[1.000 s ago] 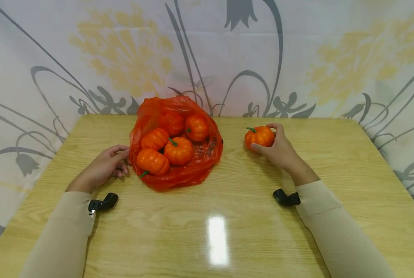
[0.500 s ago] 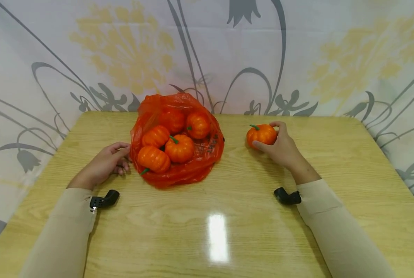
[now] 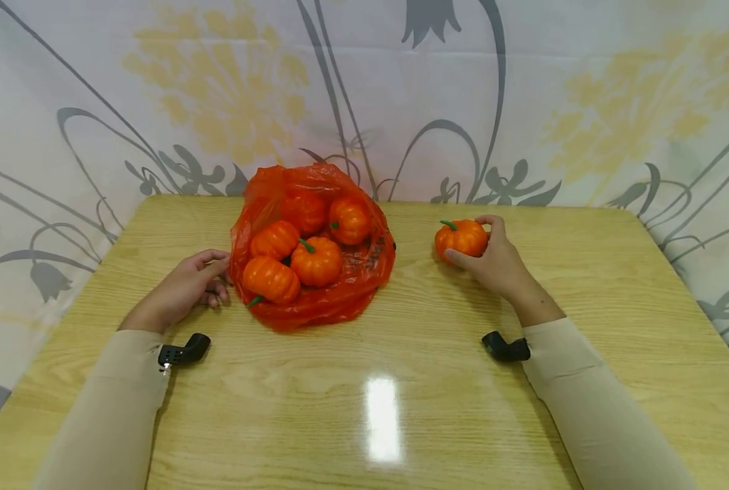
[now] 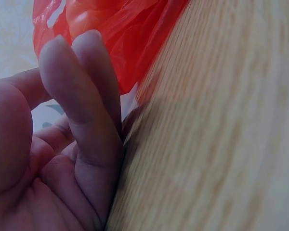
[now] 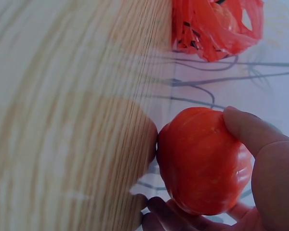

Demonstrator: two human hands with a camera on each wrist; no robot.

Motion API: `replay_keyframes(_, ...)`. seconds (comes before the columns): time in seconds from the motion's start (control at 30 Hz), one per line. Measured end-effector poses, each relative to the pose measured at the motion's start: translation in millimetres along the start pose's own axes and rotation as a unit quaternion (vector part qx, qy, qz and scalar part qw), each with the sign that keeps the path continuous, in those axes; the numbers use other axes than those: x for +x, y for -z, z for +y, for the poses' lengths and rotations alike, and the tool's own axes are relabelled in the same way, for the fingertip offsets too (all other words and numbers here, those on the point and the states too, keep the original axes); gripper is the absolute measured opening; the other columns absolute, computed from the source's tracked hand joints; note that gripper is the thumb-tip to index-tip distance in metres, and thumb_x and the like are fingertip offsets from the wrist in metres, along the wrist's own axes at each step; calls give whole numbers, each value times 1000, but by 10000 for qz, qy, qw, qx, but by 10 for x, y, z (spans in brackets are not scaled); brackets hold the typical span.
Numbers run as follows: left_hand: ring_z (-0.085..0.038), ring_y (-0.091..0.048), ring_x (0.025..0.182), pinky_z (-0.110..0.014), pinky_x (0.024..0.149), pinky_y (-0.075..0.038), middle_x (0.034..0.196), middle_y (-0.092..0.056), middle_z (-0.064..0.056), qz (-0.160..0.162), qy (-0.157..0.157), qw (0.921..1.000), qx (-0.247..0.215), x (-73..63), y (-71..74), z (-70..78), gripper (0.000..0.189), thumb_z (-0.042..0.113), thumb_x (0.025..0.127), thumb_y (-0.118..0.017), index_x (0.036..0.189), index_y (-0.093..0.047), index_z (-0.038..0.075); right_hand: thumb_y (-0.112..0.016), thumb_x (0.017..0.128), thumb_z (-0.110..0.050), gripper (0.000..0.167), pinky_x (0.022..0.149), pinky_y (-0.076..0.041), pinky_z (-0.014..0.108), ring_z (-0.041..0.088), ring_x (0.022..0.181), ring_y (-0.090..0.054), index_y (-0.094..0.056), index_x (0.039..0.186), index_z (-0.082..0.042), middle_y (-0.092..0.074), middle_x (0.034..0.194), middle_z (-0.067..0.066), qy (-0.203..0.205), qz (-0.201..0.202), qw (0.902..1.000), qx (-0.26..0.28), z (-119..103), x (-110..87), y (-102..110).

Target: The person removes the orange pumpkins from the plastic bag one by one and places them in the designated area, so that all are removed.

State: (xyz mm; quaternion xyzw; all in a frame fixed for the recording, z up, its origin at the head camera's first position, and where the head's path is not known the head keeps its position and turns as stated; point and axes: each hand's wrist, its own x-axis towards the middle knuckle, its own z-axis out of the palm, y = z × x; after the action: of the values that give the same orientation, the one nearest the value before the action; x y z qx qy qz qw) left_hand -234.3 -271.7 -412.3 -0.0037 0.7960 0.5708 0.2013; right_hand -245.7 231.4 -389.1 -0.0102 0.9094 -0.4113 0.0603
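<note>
My right hand point(image 3: 495, 262) holds a small orange pumpkin point(image 3: 460, 238) with a green stem, thumb in front and fingers behind, at the right back of the table. In the right wrist view the pumpkin point(image 5: 204, 161) sits right at the table surface, between thumb and fingers. On the left, my left hand point(image 3: 189, 289) rests on the table, fingers loosely bent, fingertips right at the edge of a crumpled red plastic bag point(image 3: 315, 314). Several more small pumpkins point(image 3: 317, 262) lie in the bag's wide mouth. The left wrist view shows the bag point(image 4: 135, 43) beyond the bent fingers point(image 4: 79, 101).
The light wooden table point(image 3: 290, 408) ends at the back against a wall covering point(image 3: 364, 88) printed with grey and yellow flowers. Black wrist cameras point(image 3: 184, 350) jut inward from both sleeves. The bag stands close to the table's back edge.
The view has tilted slightly, so everything sits a little higher and farther right at first. Both hands, the bag and the pumpkins otherwise stay in place.
</note>
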Motion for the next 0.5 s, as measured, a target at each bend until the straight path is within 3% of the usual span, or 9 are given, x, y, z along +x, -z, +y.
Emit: replay_keyframes(0.5, -9, -60, 66, -23, 57, -53, 84, -58, 2, -29, -9, 10000, 35, 2, 10, 18, 36, 37, 108, -40, 133, -43, 10, -71, 93, -39, 83, 108, -42, 56, 45, 123, -51, -16, 144, -4, -44, 141, 35, 43, -118, 9997, -188, 13, 12, -30)
